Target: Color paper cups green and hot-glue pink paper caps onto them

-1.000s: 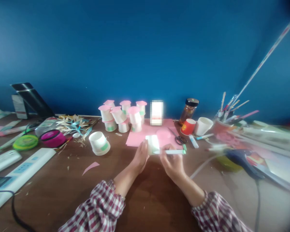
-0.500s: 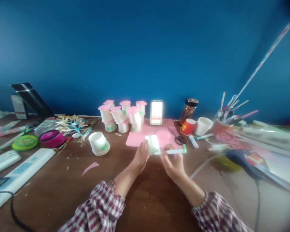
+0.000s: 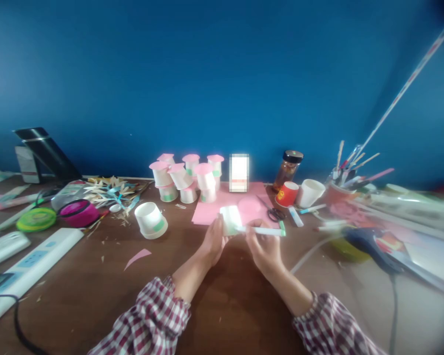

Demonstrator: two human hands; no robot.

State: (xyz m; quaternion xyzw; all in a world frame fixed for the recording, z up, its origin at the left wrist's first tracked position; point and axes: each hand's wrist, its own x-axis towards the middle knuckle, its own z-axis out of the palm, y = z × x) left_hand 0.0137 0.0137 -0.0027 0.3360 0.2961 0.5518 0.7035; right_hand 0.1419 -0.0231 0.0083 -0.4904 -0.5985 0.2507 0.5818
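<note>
My left hand [image 3: 213, 240] is closed round a white paper cup [image 3: 230, 220] with a green patch on its side. In my right hand [image 3: 262, 245] is a white marker [image 3: 265, 230] with a green end, its other end against or very near the cup. Behind my hands lies pink paper [image 3: 207, 215] with a pink paper disc [image 3: 249, 203] on it. Black-handled scissors [image 3: 277, 215] rest at its right edge. To the left a white paper cup [image 3: 150, 220] stands upside down, marked with a green patch.
Stacked white cups topped with pink paper [image 3: 203, 182] stand at the back. Left are a power strip [image 3: 33, 266], a magenta pouch [image 3: 80, 213] and paper strips [image 3: 113, 191]. A red cup [image 3: 286, 194], a jar [image 3: 289, 170] and a hot glue gun [image 3: 373, 246] are on the right.
The cup in my left hand has moved slightly left and turned a little against the marker. My right hand has stayed almost in place.
</note>
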